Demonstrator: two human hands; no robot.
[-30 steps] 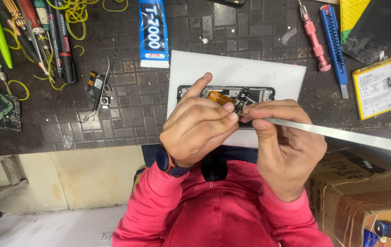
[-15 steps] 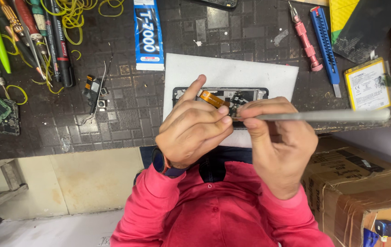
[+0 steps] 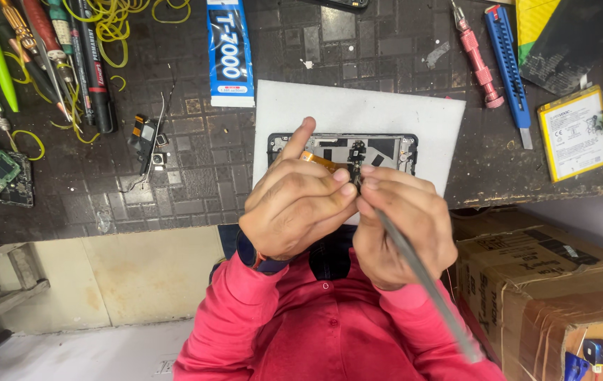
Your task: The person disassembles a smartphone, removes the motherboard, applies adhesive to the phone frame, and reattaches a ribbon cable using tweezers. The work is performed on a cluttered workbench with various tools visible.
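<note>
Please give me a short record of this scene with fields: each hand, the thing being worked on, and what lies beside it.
left hand: fingertips pinch a small part over the opened black phone frame
right hand: holds long grey metal tweezers, tips at the same spot
support: white rectangular sheet on dark tiled mat
nearby: blue-and-white glue tube, pink screwdriver, yellow flat battery

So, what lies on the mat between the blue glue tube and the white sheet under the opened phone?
In the head view, the stretch between glue tube and white sheet is bare dark mat.
</note>
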